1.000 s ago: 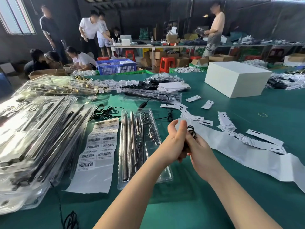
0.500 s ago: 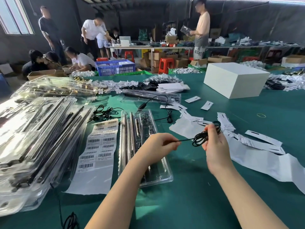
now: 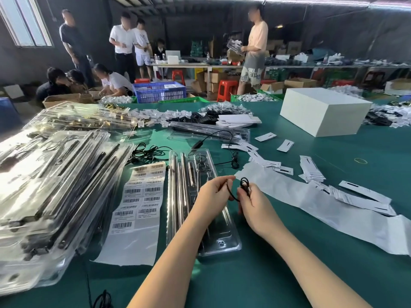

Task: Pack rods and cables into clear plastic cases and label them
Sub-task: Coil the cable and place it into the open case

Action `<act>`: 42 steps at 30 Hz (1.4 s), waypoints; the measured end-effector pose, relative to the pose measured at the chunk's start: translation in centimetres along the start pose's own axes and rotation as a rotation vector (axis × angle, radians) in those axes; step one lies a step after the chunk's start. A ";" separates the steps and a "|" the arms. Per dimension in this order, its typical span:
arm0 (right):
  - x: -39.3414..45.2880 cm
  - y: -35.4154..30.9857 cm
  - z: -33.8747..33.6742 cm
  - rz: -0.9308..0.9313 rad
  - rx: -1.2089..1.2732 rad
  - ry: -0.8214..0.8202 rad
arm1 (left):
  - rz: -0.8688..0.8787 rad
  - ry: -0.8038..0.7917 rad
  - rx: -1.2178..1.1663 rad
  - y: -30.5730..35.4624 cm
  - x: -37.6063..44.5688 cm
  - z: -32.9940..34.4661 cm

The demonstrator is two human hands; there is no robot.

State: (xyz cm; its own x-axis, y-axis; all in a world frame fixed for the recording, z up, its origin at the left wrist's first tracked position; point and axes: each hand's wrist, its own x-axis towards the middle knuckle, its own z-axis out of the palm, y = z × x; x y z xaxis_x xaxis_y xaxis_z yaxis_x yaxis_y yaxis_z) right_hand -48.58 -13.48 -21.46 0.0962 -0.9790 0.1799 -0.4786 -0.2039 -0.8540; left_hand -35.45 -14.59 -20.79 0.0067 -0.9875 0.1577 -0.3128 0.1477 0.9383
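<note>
Low in the frame, two bare forearms reaching up to the middle. Left hand (image 3: 214, 192) curled, pinching the free end of a thin black cable (image 3: 231, 193) between thumb and fingertips. Right hand (image 3: 251, 203) just beside it, fingers closed round the coiled part of the same cable, small loops standing up above the knuckles. Short curved stretch of cable hanging between the two hands.

Directly under and behind the left hand, an open clear plastic case (image 3: 220, 238) lying lengthwise on the green table (image 3: 255, 281), metal rods (image 3: 178, 196) lined up in its left side. Left of that, a long sheet of barcode labels (image 3: 138, 203), lower part blank. Further left, filling the lower left of the frame, a tall pile of packed cases (image 3: 49, 192).

Right of the hands, a long strip of white backing paper (image 3: 322, 207) running to the right edge, small white cards (image 3: 311, 170) scattered over and beyond it.

Past the open case, loose black cables (image 3: 146, 152) toward centre left, another clear case (image 3: 211, 132) lying crosswise. Upper right of the table, a white box (image 3: 322, 112). Upper left, more clear cases (image 3: 73, 118).

Beyond the table, a blue crate (image 3: 160, 92), red stools (image 3: 226, 90), cardboard boxes, and several people standing or crouching at the back.
</note>
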 end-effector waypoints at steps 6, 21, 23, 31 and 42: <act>1.6 -0.8 0.7 -0.047 -0.167 0.004 | -0.039 -0.140 -0.163 0.1 -0.4 -0.7; 1.2 0.2 2.2 -0.072 0.166 0.019 | 0.031 0.075 -0.030 -0.4 0.1 0.0; 1.2 0.4 1.9 -0.030 0.256 0.030 | 0.075 0.070 0.072 -0.1 0.1 -0.2; 1.6 0.4 1.6 0.224 0.429 0.060 | -0.037 -0.273 1.050 3.6 -1.9 -0.5; 0.8 0.1 1.0 -0.032 -0.005 0.131 | 0.134 -0.267 1.129 3.9 -9.5 -3.1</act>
State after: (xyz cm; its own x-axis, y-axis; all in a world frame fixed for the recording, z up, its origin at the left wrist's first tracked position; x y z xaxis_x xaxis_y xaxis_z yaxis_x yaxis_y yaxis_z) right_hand -47.70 -14.29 -21.92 -0.0030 -0.9631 0.2690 -0.4817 -0.2343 -0.8444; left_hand -33.81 -4.48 -17.69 -0.2483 -0.9679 0.0389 -0.9637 0.2509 0.0915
